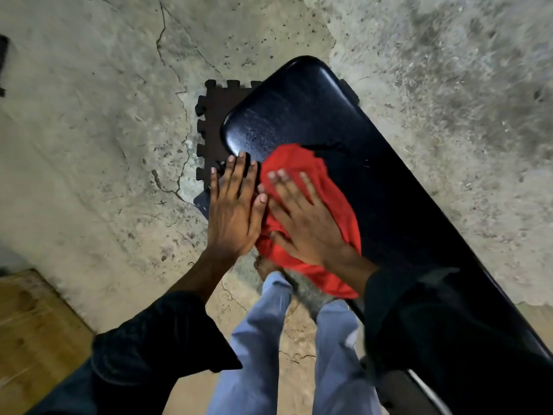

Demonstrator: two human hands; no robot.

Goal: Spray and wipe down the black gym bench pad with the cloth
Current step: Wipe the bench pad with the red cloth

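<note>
Wipe step under way, near the pad's rounded far end.
My right hand (305,218) presses the crumpled red cloth (311,211) flat-fingered on the glossy black padded bench pad (374,175); my left hand (235,205) rests open at its left edge, apparently bracing. Next: sweep toward the unwiped near end.

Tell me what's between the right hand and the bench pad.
The red cloth lies between them: the right hand presses flat on it against the black bench pad, shown in the head view.
</note>
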